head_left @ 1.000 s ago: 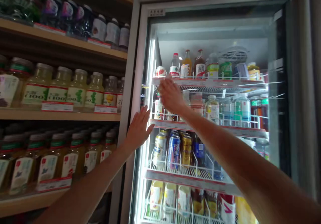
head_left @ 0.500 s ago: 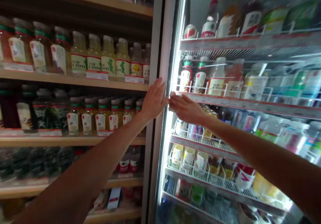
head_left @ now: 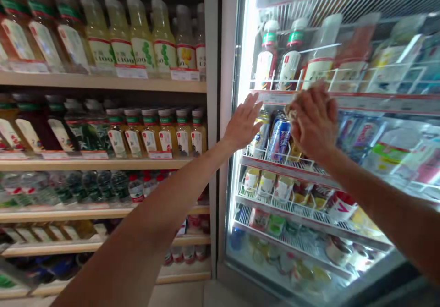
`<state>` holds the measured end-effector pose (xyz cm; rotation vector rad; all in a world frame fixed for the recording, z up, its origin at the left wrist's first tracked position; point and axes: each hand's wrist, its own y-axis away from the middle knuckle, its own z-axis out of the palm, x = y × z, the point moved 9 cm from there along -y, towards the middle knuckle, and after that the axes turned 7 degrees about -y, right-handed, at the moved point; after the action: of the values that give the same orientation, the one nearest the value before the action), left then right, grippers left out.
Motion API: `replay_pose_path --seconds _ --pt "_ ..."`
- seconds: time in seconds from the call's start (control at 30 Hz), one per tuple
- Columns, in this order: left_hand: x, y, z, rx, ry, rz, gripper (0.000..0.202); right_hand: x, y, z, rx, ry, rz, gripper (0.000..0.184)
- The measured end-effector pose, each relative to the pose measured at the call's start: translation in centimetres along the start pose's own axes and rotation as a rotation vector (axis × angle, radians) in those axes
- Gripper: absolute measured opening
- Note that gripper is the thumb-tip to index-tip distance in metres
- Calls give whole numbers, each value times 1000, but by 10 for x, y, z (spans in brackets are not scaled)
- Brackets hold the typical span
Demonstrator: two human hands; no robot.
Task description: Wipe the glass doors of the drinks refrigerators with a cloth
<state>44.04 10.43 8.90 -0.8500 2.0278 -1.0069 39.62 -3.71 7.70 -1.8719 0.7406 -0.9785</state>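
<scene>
My left hand (head_left: pixel 243 123) is open, fingers stretched out flat against the left edge of a lit drinks fridge (head_left: pixel 227 169). My right hand (head_left: pixel 314 120) is raised beside it in front of the fridge's can shelf, fingers curled shut round a pale crumpled thing (head_left: pixel 292 112) that I cannot name. Just behind the two hands stands a blue can (head_left: pixel 279 137) in a row of cans. White-labelled bottles (head_left: pixel 266 62) stand on the shelf above.
Wooden shelves (head_left: pixel 103 83) fill the wall to the left, packed with yellow juice bottles (head_left: pixel 120 41), smaller bottles (head_left: pixel 167 135) and water bottles lower down. Lower fridge racks (head_left: pixel 309 222) hold cups and cans. A strip of floor (head_left: pixel 185 295) shows below.
The view has dropped and swung down the fridge. My right hand has moved from the fridge's left edge to the right and curled shut; my left hand stays flat at the edge.
</scene>
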Motion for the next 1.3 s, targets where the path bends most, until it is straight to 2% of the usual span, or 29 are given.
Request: replay_pose_path --seconds 0.1,0.13,0.17,0.27,0.3,0.4,0.43,0.47,0.53,0.6,0.63,0.7,0.77,0.9,0.93,0.97,1.03,1.07,1.1,1.2,1.23,1.3 --pt "13 17 12 -31 2 -8 52 -12 27 18 -261 -81 -130 44" --pt "17 22 15 -42 3 -4 53 -10 34 19 -298 -85 -124 42" --pt "21 26 18 -53 4 -1 54 -3 35 14 -267 -62 -75 42" --pt "29 35 23 -80 10 4 57 26 33 -15 -29 65 134 45" --pt "32 36 25 -88 10 8 58 29 31 -17 -22 69 145 46" --pt "41 38 32 -95 2 3 63 25 29 -3 -240 -23 50 44" --pt "43 39 33 -86 -4 -10 65 27 28 -3 -273 -32 49 44" --pt "44 39 34 -70 -12 -28 67 33 25 -7 -244 -10 90 44" --pt "45 39 34 -24 -29 -54 70 49 21 -29 -53 94 232 47" --pt "46 39 32 29 -49 -64 72 51 23 -40 62 154 260 49" --pt "46 39 32 50 -58 -66 72 46 26 -37 44 149 209 49" --pt "45 40 31 81 -75 -69 73 28 35 -18 -125 87 25 46" --pt "45 40 31 100 -87 -75 74 25 44 -12 -199 65 -32 46" --pt "45 41 31 137 -89 -100 75 57 50 -41 45 172 248 53" --pt "46 42 30 147 -85 -107 75 57 53 -42 46 179 245 54" --pt "47 42 29 160 -83 -113 75 51 55 -37 0 168 180 55" --pt "47 42 28 172 -77 -125 74 35 63 -25 -132 134 -24 56" --pt "47 42 28 174 -75 -125 74 34 65 -25 -156 132 -80 56" --pt "48 42 28 177 -73 -122 73 40 66 -32 -125 150 -72 56" --pt "50 42 27 187 -77 -108 72 77 66 -72 142 251 183 58" --pt "51 42 27 186 -82 -105 72 81 69 -77 162 261 205 60" --pt "54 42 27 181 -97 -102 72 73 80 -73 114 253 168 65"
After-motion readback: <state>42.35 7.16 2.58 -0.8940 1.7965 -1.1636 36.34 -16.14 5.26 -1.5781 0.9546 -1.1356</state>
